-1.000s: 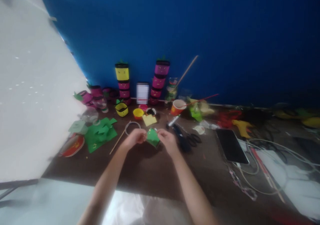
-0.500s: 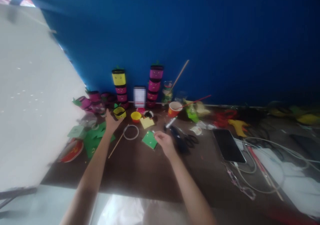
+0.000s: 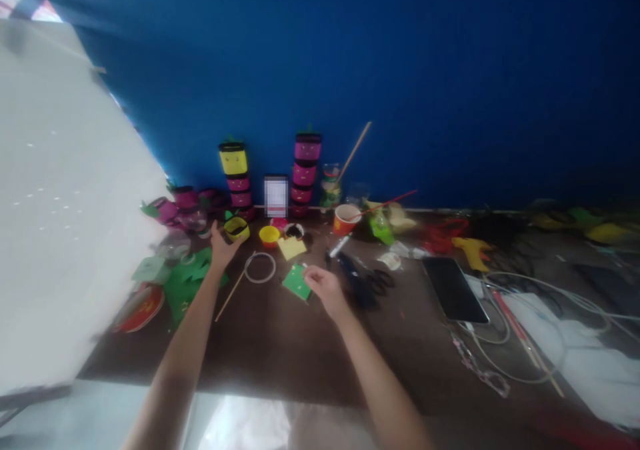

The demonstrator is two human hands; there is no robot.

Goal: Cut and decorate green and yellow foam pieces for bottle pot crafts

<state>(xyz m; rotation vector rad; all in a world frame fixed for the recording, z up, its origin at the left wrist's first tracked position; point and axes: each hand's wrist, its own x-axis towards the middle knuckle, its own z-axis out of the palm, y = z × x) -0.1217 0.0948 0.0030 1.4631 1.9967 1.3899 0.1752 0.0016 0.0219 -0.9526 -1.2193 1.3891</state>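
In the head view, a banded yellow cup (image 3: 236,223) at the left hand (image 3: 223,249), a flat green square (image 3: 297,282) at the right hand (image 3: 325,285).
The round cup already has its leaf and dark band; the left hand's thumb and fingers spread around it, though I can't tell whether they grip. The right hand's fingertips pinch a small pale bit (image 3: 305,265) at the edge of the speckled square. Beyond the hands, a yellow-topped stack (image 3: 233,163) and a purple stack (image 3: 304,173) look finished, dark-banded and smooth-sided. The cut green sheets (image 3: 187,277) beside the left arm seem yet unused.
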